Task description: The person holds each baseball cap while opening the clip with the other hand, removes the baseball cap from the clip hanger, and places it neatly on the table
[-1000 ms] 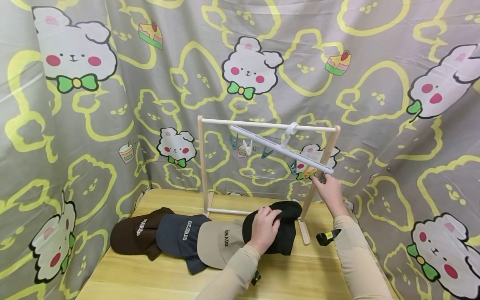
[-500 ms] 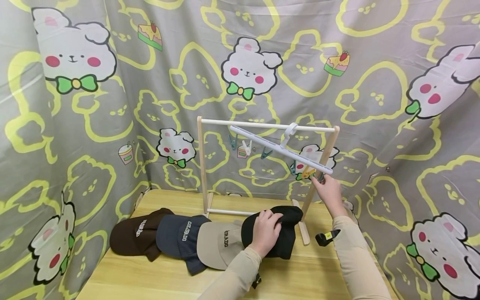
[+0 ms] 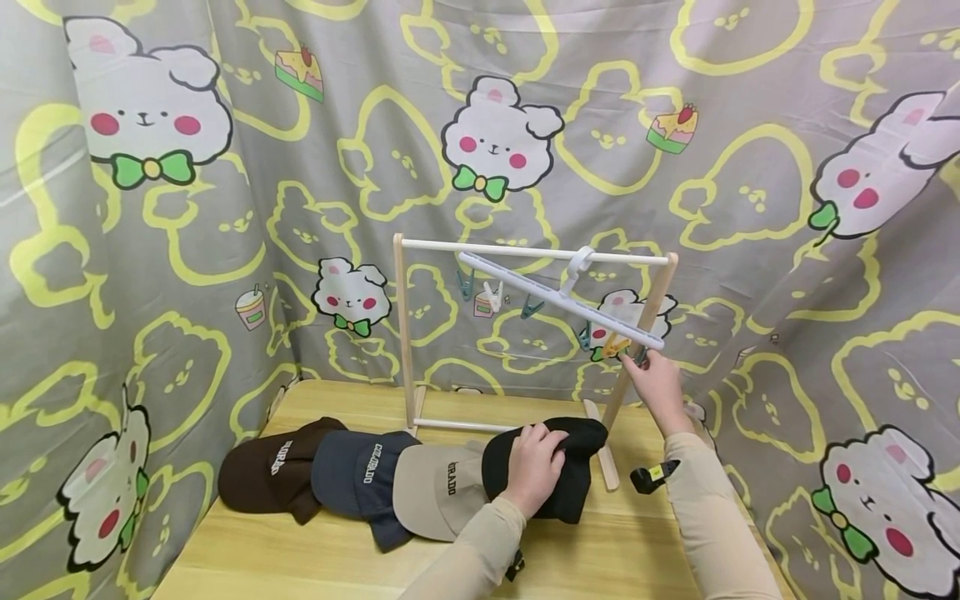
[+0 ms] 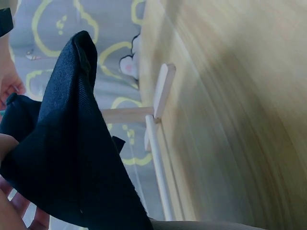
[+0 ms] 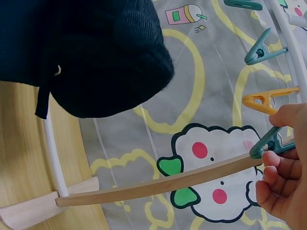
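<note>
My left hand (image 3: 536, 467) grips a black cap (image 3: 573, 471), which is raised over the table in the left wrist view. Its fingers lie along the cap's underside there. With thumb and fingers, my right hand (image 3: 660, 387) pinches a teal clothespin (image 5: 261, 143) at the lower right end of a pale hanger (image 3: 525, 283). The hanger hooks over a rack's top rail and tilts down to the right. Beside the pinched clothespin hang a yellow clothespin (image 5: 261, 99) and another teal one (image 5: 259, 50); further along is a white clothespin (image 3: 493, 296).
A small wooden rack (image 3: 407, 333) stands at the table's (image 3: 315, 558) back. Left of the black cap, a beige cap (image 3: 431, 492), a navy cap (image 3: 360, 475) and a brown cap (image 3: 258, 471) lie overlapping in a row. A patterned curtain (image 3: 360, 167) encloses the table.
My left hand has lowered the black cap slightly toward the front and tilted it a little. The right hand stays at the same clothespin.
</note>
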`<action>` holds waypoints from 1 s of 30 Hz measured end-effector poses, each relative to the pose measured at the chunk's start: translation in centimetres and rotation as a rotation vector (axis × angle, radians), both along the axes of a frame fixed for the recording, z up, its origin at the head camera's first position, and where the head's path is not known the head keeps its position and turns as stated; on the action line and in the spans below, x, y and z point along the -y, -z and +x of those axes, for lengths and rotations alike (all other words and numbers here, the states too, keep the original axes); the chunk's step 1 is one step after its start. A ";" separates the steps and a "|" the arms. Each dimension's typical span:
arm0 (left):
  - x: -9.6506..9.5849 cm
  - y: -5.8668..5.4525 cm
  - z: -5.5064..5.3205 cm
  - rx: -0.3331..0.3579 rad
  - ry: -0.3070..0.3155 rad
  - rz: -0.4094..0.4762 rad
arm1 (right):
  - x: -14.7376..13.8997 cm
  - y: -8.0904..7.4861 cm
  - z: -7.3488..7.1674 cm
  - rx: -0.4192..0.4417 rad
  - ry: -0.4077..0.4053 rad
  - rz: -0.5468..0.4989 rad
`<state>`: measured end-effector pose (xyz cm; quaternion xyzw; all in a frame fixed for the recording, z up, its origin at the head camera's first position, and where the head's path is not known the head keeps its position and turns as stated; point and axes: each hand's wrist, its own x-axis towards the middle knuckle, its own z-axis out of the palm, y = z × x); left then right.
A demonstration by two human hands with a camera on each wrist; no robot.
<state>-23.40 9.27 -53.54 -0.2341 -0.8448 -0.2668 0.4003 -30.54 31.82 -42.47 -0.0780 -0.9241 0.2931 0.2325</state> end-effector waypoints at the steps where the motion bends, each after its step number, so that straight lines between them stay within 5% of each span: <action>1: 0.0 0.1 0.0 -0.009 -0.003 -0.001 | 0.0 0.0 0.0 0.000 0.001 0.001; 18: -0.7 1.0 0.4 0.143 -0.003 -0.078 | 0.0 0.2 0.0 -0.021 0.007 0.007; 30: -1.1 1.9 0.8 0.143 -0.018 -0.129 | -0.1 0.2 -0.1 -0.018 0.010 0.018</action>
